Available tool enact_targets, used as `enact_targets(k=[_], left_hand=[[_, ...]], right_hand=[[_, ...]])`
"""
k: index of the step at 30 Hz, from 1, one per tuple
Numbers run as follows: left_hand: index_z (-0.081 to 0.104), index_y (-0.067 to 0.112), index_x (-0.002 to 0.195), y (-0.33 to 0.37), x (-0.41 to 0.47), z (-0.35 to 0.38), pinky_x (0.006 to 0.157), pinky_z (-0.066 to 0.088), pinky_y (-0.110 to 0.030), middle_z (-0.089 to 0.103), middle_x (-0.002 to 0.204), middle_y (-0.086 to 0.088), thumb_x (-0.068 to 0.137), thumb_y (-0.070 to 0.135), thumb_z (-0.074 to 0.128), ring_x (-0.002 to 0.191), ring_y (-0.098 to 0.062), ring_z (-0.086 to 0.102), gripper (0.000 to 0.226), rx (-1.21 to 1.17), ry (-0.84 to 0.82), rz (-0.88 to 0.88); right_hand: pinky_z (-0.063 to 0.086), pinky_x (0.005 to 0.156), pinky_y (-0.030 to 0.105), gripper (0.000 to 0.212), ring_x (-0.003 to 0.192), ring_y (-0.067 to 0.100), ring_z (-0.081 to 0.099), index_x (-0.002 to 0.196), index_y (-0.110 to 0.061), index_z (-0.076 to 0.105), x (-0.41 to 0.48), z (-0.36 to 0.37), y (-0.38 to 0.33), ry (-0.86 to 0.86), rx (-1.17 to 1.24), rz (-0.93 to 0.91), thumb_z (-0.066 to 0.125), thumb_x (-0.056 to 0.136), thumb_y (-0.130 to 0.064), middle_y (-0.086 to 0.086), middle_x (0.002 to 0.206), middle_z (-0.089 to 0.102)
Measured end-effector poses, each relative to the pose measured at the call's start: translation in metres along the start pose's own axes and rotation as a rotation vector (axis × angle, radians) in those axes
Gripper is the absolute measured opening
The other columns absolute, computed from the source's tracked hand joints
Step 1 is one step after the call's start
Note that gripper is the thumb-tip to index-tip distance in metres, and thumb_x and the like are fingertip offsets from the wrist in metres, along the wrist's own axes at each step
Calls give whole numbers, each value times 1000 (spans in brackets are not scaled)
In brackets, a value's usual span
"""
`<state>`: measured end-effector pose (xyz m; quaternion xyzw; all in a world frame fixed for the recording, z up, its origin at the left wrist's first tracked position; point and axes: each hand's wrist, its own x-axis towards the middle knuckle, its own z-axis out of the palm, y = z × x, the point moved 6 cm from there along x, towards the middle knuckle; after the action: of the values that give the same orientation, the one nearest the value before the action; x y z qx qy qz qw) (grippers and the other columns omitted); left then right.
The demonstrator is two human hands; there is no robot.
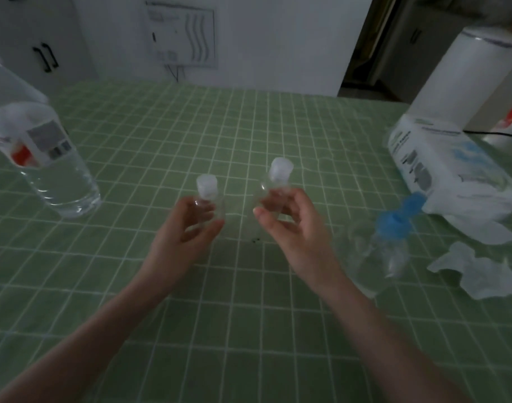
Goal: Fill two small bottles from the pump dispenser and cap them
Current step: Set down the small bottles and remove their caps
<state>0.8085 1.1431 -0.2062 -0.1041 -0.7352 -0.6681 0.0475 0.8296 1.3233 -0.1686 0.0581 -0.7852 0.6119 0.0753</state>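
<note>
While both small bottles are being held up over the green checked tablecloth point(249, 330), neither is standing under a spout, so the work looks to be at one end of the job rather than mid-fill.

At the far left a large water bottle point(59, 175) is standing, well apart from the hands. The left hand point(182, 237) is curling its fingers and thumb round the body of the left small bottle point(209, 199), which is sitting upright with its white cap point(206, 184) on. Just to the right, the right small bottle point(273, 189) is tilting slightly, its own cap point(281, 168) also in place, and the right hand point(289, 228) is pinching it between thumb and fingertips. The two bottles are near each other but not touching.

Both bodies are clear, and the blur is hiding any liquid level, so I cannot tell whether they are full or empty.

Further right and nearer, the pump dispenser point(385, 245) with its blue pump head point(400, 216) is waiting on the cloth, untouched. Beyond it a tissue pack point(452, 175) is lying, with a crumpled tissue point(475, 271) in front.

If the bottles are empty, the next move is calling for one to be set down, the other uncapped and carried right to the spout, mouth lined up beneath it.
</note>
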Motion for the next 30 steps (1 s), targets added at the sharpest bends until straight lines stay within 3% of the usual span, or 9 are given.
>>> enact_targets(k=[5, 9, 13, 16, 18, 22, 26, 30], left_hand=[[47, 36, 107, -3, -3, 5, 74, 49, -8, 59, 112, 13, 71, 40, 60, 102, 7, 59, 39, 53, -21, 33], [45, 30, 120, -7, -5, 2, 87, 48, -18, 57, 115, 18, 70, 46, 60, 110, 5, 54, 54, 136, -27, 39], [46, 24, 121, -15, -2, -1, 98, 46, -34, 58, 120, 2, 79, 28, 67, 114, -10, 55, 47, 172, -6, 17], [40, 16, 130, -15, -4, -1, 99, 41, -26, 53, 131, -2, 77, 20, 72, 119, -6, 50, 62, 227, -9, 2], [33, 16, 137, -10, -14, -3, 96, 40, -18, 50, 132, 8, 73, 30, 75, 118, 3, 48, 77, 288, 9, 4], [31, 20, 139, 17, -57, -12, 99, 36, -27, 40, 142, -2, 56, 61, 67, 126, -14, 42, 99, 303, 188, 78], [41, 26, 130, 39, -98, 17, 96, 39, -22, 50, 130, 6, 60, 60, 66, 119, -6, 48, 82, 303, 33, 145], [47, 19, 122, 51, -110, 42, 89, 47, -19, 57, 119, 10, 72, 36, 68, 109, -3, 56, 56, 330, -79, 203]], right_hand=[[52, 82, 16, 38, 101, 0, 61, 110, -23, 55, -3, -4, 4, 0, -30, -56, 67, 79, -41, -9, 104, 65], [52, 85, 20, 46, 103, 3, 61, 112, -23, 54, -13, -2, 4, -7, -68, -75, 65, 75, -48, -8, 105, 65], [49, 88, 22, 47, 106, 7, 60, 117, -18, 53, -21, -1, 3, -13, -102, -78, 66, 79, -42, -7, 108, 64], [49, 89, 22, 46, 106, 6, 59, 117, -20, 52, -29, 0, 3, -17, -108, -60, 66, 80, -42, -8, 109, 63], [49, 93, 26, 46, 106, 6, 59, 115, -22, 52, -36, 0, 2, -24, -111, -50, 66, 78, -45, -8, 108, 63], [50, 96, 34, 51, 103, 2, 61, 111, -26, 54, -52, 1, -2, -45, -70, -15, 65, 70, -54, -11, 105, 66], [52, 92, 36, 54, 100, 7, 65, 106, -28, 59, -71, 10, -4, -120, 42, 42, 69, 61, -58, -8, 103, 70], [54, 77, 20, 30, 91, 9, 70, 99, -25, 61, -90, 27, -4, -212, 185, 76, 75, 74, -33, -7, 94, 74]])
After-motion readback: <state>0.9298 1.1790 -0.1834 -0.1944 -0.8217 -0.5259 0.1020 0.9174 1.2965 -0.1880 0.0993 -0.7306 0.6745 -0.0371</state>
